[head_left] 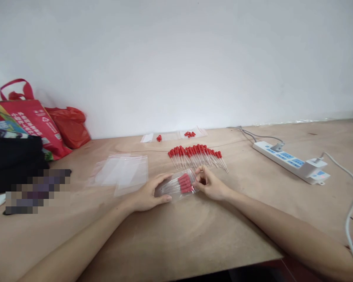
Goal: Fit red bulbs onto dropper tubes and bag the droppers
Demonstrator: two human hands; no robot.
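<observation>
A clear zip bag (pixel 176 187) holding several red-tipped clear droppers lies between my hands near the table's middle. My left hand (pixel 153 194) is wrapped round the bag's left end, thumb on its lower edge. At the bag's right end, my right hand (pixel 208 183) pinches the red-lined opening edge between thumb and fingers. Just behind the bag, a row of loose red-capped droppers (pixel 197 156) lies on the wooden table. Flat clear bags (pixel 132 170) are spread to the left of them.
Small red caps (pixel 190 134) rest on bags by the wall. A white power strip (pixel 288 160) with cables lies at the right. At the left are a red shopping bag (pixel 41 125), a red plastic bag (pixel 72 125) and a black cloth item (pixel 14 160).
</observation>
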